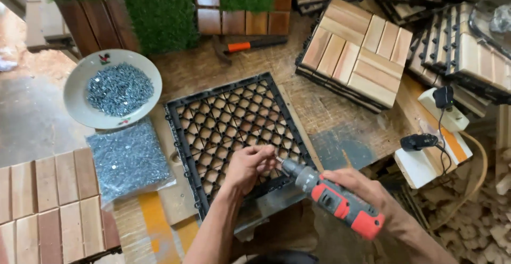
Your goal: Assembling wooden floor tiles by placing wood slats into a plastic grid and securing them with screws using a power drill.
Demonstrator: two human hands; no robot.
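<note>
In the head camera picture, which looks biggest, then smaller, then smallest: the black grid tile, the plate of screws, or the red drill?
1. Black grid tile, clearly largest.
2. Plate of screws.
3. Red drill, though it sits nearer the camera, so its place after the plate is unsure.

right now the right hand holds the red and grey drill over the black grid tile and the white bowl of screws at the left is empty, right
Not quite. In the head view the white bowl is not empty: a heap of grey screws fills it. The rest holds: the right hand grips the red and grey drill over the black grid tile.

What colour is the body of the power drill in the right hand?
Red and grey body on the handheld power drill, black at the grip; the head view shows it best.
</note>
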